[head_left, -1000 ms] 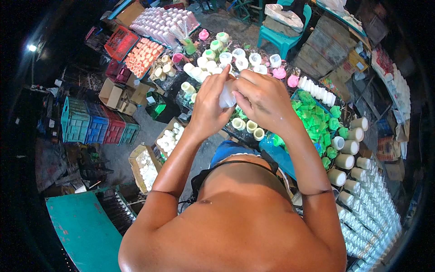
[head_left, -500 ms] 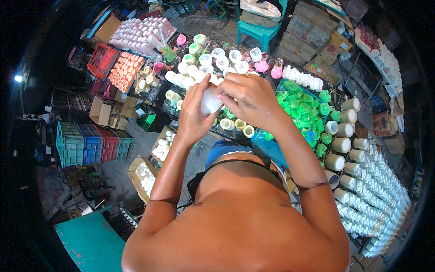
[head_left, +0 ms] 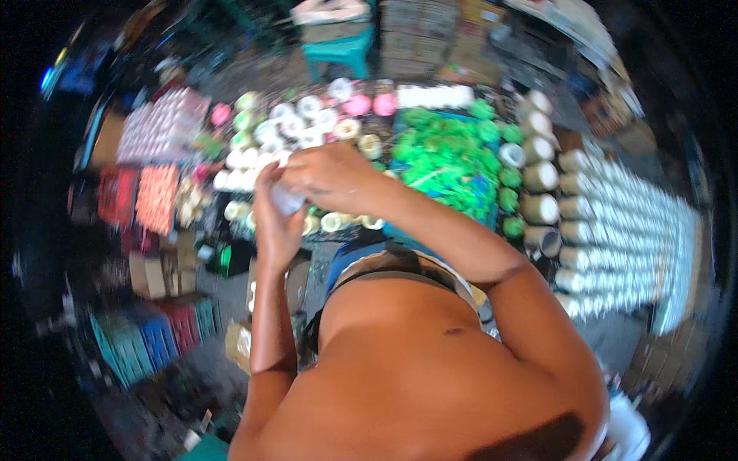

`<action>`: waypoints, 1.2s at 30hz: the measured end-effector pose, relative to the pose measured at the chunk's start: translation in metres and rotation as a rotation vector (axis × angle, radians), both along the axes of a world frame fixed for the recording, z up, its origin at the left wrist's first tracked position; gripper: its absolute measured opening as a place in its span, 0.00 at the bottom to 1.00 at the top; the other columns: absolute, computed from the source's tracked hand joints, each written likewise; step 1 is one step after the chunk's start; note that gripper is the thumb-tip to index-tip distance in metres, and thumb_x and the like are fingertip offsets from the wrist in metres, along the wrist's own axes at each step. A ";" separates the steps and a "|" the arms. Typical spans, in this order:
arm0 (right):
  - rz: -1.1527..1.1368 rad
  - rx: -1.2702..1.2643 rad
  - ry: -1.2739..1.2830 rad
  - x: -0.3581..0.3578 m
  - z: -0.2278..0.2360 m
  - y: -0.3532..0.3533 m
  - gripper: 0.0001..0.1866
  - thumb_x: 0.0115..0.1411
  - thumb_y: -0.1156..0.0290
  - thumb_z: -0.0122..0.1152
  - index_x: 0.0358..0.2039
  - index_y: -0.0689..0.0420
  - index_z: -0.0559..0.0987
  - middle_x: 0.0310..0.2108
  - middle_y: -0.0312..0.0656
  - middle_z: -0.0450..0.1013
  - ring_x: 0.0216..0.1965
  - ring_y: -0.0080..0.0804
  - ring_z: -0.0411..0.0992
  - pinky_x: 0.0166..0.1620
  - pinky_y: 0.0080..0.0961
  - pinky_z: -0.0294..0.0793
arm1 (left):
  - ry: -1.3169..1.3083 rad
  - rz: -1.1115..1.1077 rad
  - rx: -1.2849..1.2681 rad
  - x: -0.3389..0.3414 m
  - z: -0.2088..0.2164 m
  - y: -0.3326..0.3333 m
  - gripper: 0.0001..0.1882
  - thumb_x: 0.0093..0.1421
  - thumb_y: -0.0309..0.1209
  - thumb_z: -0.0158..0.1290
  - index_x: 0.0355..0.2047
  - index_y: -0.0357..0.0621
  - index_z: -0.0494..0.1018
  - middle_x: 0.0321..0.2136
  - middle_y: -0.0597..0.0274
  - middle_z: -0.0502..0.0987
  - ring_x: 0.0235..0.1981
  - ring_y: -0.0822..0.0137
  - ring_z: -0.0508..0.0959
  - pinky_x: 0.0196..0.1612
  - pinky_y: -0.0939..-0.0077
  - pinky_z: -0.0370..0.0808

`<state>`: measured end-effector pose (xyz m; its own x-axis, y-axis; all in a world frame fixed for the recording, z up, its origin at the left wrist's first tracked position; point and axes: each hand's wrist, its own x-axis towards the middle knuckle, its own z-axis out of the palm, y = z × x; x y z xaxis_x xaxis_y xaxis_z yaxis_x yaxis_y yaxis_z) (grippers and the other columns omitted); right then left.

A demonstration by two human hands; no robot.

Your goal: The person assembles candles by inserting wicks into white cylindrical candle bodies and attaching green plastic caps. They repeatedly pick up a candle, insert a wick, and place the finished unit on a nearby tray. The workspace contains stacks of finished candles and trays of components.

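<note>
The left hand [head_left: 277, 233] cradles a whitish cup [head_left: 287, 201] above the counter's [head_left: 214, 203] near edge; the right hand [head_left: 332, 178] pinches its top.

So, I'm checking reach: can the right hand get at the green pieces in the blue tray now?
Probably yes: the green pieces lie mostly uncovered beyond the right forearm, though the right hand is at the white cup in the left hand.

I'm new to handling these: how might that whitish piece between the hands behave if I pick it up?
The whitish piece looks small between the left hand and right hand, so probably light. Its translucent look suggests thin walls, perhaps easily dented.
</note>
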<state>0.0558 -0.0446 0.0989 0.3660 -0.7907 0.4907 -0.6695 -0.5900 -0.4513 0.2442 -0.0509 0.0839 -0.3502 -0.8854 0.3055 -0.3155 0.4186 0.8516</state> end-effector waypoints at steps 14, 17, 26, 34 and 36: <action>-1.136 0.151 -0.551 -0.154 -0.139 0.211 0.11 0.58 0.78 0.65 0.42 0.58 0.78 0.37 0.49 0.78 0.36 0.45 0.80 0.42 0.38 0.79 | 0.696 -0.175 1.380 -0.014 -0.111 -0.023 0.22 0.72 0.48 0.39 0.50 0.48 0.75 0.43 0.57 0.81 0.42 0.60 0.81 0.35 0.66 0.79; -1.363 0.406 -0.286 -0.192 -0.231 0.268 0.07 0.59 0.72 0.66 0.38 0.54 0.80 0.33 0.47 0.80 0.34 0.43 0.80 0.37 0.37 0.79 | 0.826 -0.056 1.606 -0.034 -0.095 -0.009 0.21 0.71 0.46 0.41 0.51 0.48 0.75 0.47 0.52 0.80 0.46 0.56 0.81 0.38 0.64 0.81; -1.347 0.373 0.048 -0.202 -0.266 0.187 0.11 0.56 0.68 0.65 0.40 0.52 0.80 0.42 0.44 0.78 0.43 0.49 0.77 0.44 0.50 0.74 | 0.894 -0.092 1.572 -0.052 -0.072 0.012 0.21 0.72 0.43 0.40 0.52 0.40 0.72 0.49 0.45 0.78 0.47 0.52 0.80 0.41 0.62 0.81; -1.259 0.408 0.166 -0.256 -0.287 0.198 0.08 0.53 0.63 0.69 0.34 0.47 0.85 0.38 0.38 0.78 0.45 0.41 0.74 0.47 0.44 0.67 | 0.914 -0.124 1.440 -0.042 -0.047 0.020 0.23 0.73 0.41 0.36 0.54 0.38 0.72 0.48 0.46 0.79 0.48 0.50 0.81 0.45 0.59 0.82; -1.231 0.386 0.134 -0.261 -0.285 0.199 0.06 0.53 0.64 0.69 0.31 0.47 0.86 0.36 0.38 0.79 0.44 0.41 0.74 0.46 0.45 0.67 | 0.903 -0.022 1.431 -0.050 -0.039 0.022 0.23 0.73 0.41 0.36 0.54 0.37 0.72 0.46 0.48 0.81 0.47 0.50 0.82 0.47 0.58 0.82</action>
<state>-0.2048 0.1545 -0.1860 -0.6697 -0.7220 0.1737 -0.7286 0.5938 -0.3414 0.1941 -0.0286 0.0448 -0.5398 -0.6067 -0.5836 0.4432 -0.7942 0.4157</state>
